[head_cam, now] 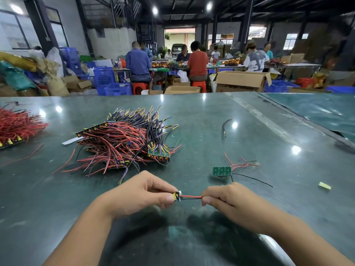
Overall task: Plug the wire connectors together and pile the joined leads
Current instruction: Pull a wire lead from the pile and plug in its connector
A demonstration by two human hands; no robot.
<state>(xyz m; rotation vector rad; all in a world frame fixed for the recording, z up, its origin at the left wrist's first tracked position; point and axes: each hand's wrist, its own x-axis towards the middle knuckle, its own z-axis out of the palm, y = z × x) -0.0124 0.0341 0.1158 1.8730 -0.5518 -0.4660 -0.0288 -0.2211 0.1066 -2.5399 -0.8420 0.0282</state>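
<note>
From the head view, both hands are raised just above the green table [211, 116], close to its near edge; the left hand [142, 192] pinches a small yellow connector [176, 196] between thumb and forefinger, the other fingers curled under; the right hand [228, 198] is clenched round a short red-and-black lead [191, 197], thumb and forefinger pressed on it where it leaves the fist; the lead runs straight between the two hands and meets the connector at the left fingertips, though whether the plug is fully seated is too small to tell.

Beyond the left hand lies the large pile of joined leads [126, 139], red and black wires tangled together, with yellow-tipped dark ends fanning away at the far side and small green boards showing at its near right corner; a second heap of red wires [17, 123] sits at the far left edge of the table, well apart from the first.

Beyond the right hand a single green circuit board [221, 170] lies flat with thin red and black wires trailing off to its right; farther back a lone black wire [226, 124] lies curved on the table; a small pale yellow piece [324, 185] rests near the right edge.

Behind the table, people [197, 62] sit at benches among cardboard boxes [242, 81] and blue crates [107, 77].
</note>
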